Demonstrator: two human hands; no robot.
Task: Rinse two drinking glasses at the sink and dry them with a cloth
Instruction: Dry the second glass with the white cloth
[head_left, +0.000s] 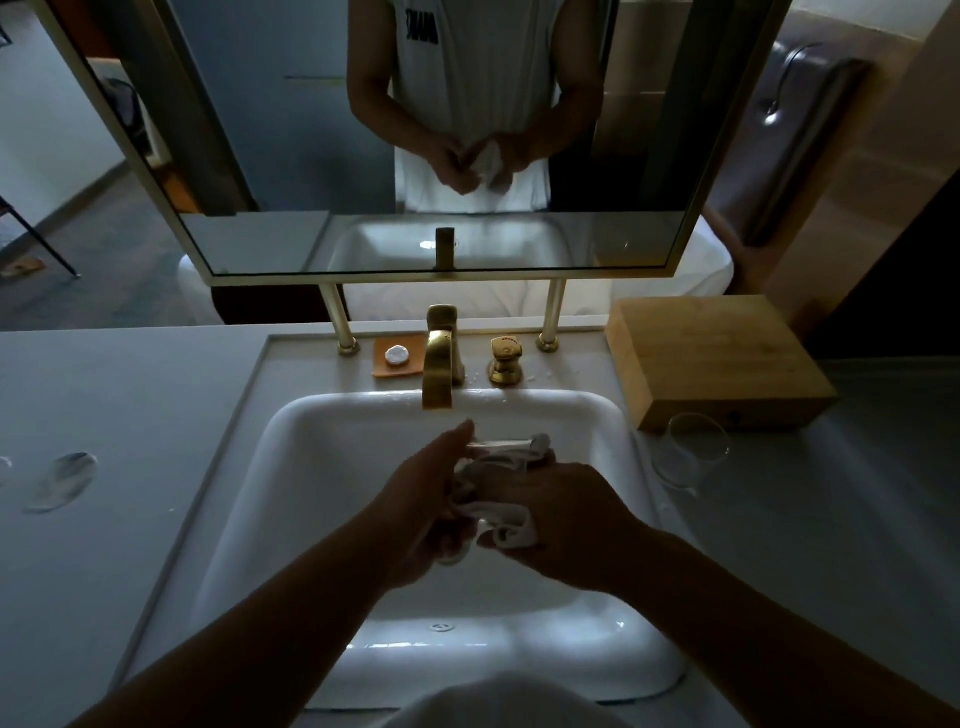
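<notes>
Two hands are working together over the sink (291, 467): the left hand (421, 499) is gripping a glass (457, 551), mostly hidden, while the right hand (561, 519) is curling round a white cloth (511, 525) bunched against it. Cloth is also showing above the fingers, below the gold tap (440, 364). A second glass (693, 449) is standing on the counter (831, 519) right of the sink, just in front of a wooden box (717, 353). A mirror (260, 130) is reflecting both hands.
</notes>
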